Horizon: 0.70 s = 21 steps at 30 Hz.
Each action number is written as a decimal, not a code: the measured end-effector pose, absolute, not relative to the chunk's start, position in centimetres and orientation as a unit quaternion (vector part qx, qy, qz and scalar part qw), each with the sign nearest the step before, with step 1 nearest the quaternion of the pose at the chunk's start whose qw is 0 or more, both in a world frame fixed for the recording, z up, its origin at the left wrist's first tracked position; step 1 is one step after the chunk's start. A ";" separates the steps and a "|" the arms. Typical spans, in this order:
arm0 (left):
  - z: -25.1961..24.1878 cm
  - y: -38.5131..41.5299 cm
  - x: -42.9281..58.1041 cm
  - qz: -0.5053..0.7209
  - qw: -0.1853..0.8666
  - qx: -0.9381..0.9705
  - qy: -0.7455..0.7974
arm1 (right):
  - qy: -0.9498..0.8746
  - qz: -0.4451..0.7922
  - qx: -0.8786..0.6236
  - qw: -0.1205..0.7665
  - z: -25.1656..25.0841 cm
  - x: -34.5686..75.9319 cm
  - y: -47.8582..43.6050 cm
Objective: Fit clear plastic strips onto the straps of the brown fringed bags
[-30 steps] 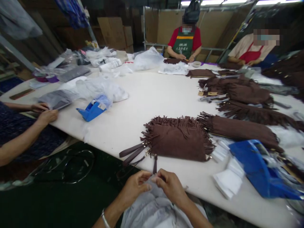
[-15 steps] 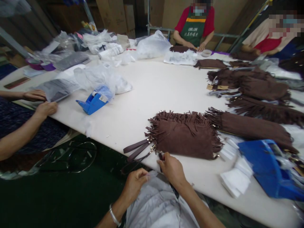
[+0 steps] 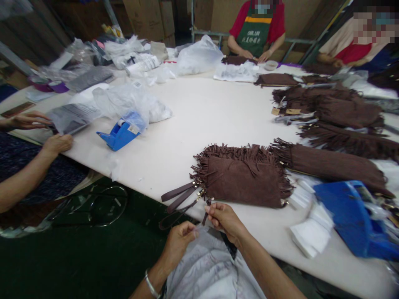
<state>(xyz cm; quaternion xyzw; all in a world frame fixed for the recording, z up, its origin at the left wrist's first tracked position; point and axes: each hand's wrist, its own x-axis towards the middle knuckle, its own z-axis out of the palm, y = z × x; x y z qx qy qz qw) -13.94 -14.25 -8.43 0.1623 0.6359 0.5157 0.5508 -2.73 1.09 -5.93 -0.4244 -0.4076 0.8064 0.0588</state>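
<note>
A dark brown fringed bag lies flat near the table edge in front of me. Two wrist straps with metal clasps extend from its left side. Its short brown zipper pull hangs over the edge, pinched between the fingertips of my right hand. Just left of it, my left hand is closed in a pinch on a thin, clear plastic piece; I cannot make out its full shape against the pale cloth on my lap.
Blue tape dispensers stand at the right and centre left. White slips lie beside the bag. More fringed bags cover the right side. At the left, a co-worker's hands hold a plastic-wrapped item. Two people work across the table.
My right hand has shifted slightly left, and the zipper pull now shows more between its fingertips and my left hand. The left co-worker's far hand has moved a little left.
</note>
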 end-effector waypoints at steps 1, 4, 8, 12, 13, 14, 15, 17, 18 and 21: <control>-8.4 -14.2 -13.9 0.520 0.552 0.161 0.632 | -0.405 0.806 -0.427 0.064 -5.9 -2.8 1.0; -8.3 -14.3 -13.9 0.525 0.554 0.154 0.628 | -0.397 0.805 -0.433 0.088 -6.0 -3.0 0.7; -8.3 -14.3 -13.8 0.524 0.554 0.140 0.631 | -0.406 0.799 -0.429 0.115 -6.3 -3.2 0.4; -8.4 -14.2 -13.8 0.535 0.553 0.129 0.626 | -0.414 0.790 -0.435 0.125 -6.3 -3.3 0.2; -8.4 -14.2 -13.7 0.539 0.551 0.124 0.625 | -0.416 0.787 -0.437 0.126 -6.3 -3.3 0.1; -8.4 -14.1 -13.5 0.544 0.547 0.118 0.626 | -0.417 0.785 -0.440 0.127 -6.2 -3.3 0.1; -8.4 -14.0 -13.3 0.550 0.542 0.110 0.626 | -0.418 0.783 -0.443 0.127 -6.2 -3.4 0.1; -8.1 -13.7 -12.8 0.564 0.533 0.087 0.625 | -0.419 0.779 -0.449 0.128 -6.2 -3.4 0.2; -8.0 -13.4 -12.4 0.571 0.531 0.073 0.623 | -0.420 0.776 -0.453 0.127 -6.3 -3.5 0.2; -7.5 -12.5 -11.4 0.584 0.529 0.030 0.615 | -0.436 0.759 -0.470 0.115 -6.6 -3.6 0.3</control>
